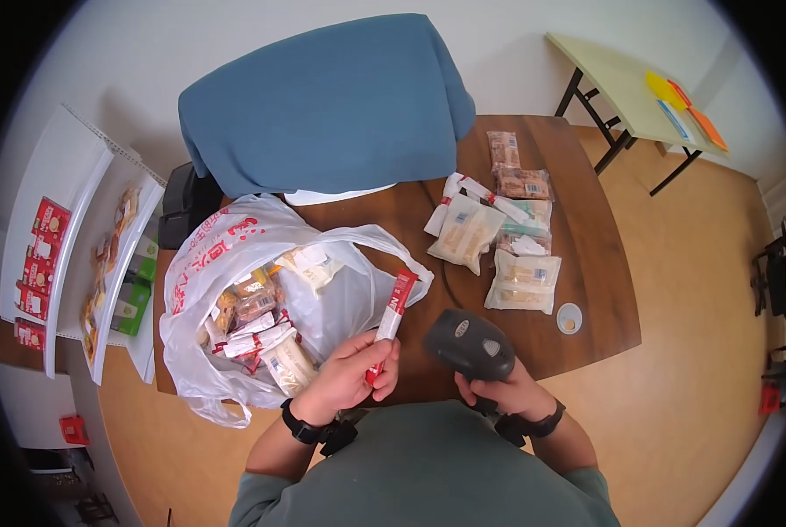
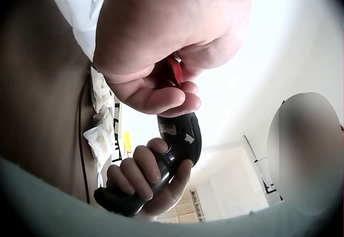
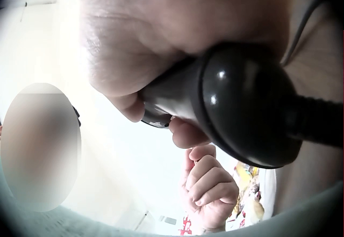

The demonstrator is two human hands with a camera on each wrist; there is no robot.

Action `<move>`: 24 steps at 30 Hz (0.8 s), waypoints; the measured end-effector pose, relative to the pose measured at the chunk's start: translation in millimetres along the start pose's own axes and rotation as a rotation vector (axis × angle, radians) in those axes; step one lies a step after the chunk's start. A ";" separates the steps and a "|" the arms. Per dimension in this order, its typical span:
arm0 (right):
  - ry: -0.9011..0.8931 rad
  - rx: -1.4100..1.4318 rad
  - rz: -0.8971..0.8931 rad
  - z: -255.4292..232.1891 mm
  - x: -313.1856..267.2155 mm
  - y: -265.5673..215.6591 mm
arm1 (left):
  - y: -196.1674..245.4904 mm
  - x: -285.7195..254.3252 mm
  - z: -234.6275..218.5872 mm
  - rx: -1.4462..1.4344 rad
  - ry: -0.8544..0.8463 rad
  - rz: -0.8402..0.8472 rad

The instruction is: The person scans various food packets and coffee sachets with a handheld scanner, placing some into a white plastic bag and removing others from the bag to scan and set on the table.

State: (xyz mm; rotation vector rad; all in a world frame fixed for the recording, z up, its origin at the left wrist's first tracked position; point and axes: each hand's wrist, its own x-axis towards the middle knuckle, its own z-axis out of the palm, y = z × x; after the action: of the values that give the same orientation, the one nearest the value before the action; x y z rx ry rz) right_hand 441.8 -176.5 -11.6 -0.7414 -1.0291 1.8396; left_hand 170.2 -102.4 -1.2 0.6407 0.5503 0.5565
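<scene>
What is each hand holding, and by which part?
Left hand: a red stick packet, pinched toward its lower end. Right hand: a black barcode scanner, gripped round its handle.

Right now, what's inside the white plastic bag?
The white plastic bag holds red-and-white stick packets, pale wrapped packs and brown clear-wrapped snacks; anything beneath the top layer is covered.

head view bright, fisheye curve, black corners, soft shadow on wall [image 1: 151, 66], wrist views hazy, backgrounds washed out, glare spots on scanner [image 3: 244, 110]

shirt [image 1: 463, 465]: grey-green | sleeves [image 1: 259, 499]: short | straps [image 1: 299, 425]: black, both wrists
</scene>
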 end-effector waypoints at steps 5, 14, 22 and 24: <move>0.019 0.034 -0.023 -2.1 0.9 -2.1 | -4.1 2.9 -3.1 -0.034 -0.057 -0.034; 0.011 0.104 -0.109 -18.1 -10.5 10.5 | 3.7 27.0 7.4 0.125 0.047 -0.104; 0.075 0.104 -0.203 -19.0 -23.9 10.7 | 37.2 119.8 63.0 0.310 0.089 0.016; 0.075 0.114 -0.202 -17.9 -28.4 10.5 | 32.1 120.3 62.8 0.739 0.149 0.220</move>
State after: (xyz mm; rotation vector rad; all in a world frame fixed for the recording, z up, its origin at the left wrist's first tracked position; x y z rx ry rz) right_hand 464.4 -198.5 -27.1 -0.6108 -0.9089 1.6695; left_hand 286.2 -30.2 27.0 1.3800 0.8413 0.6070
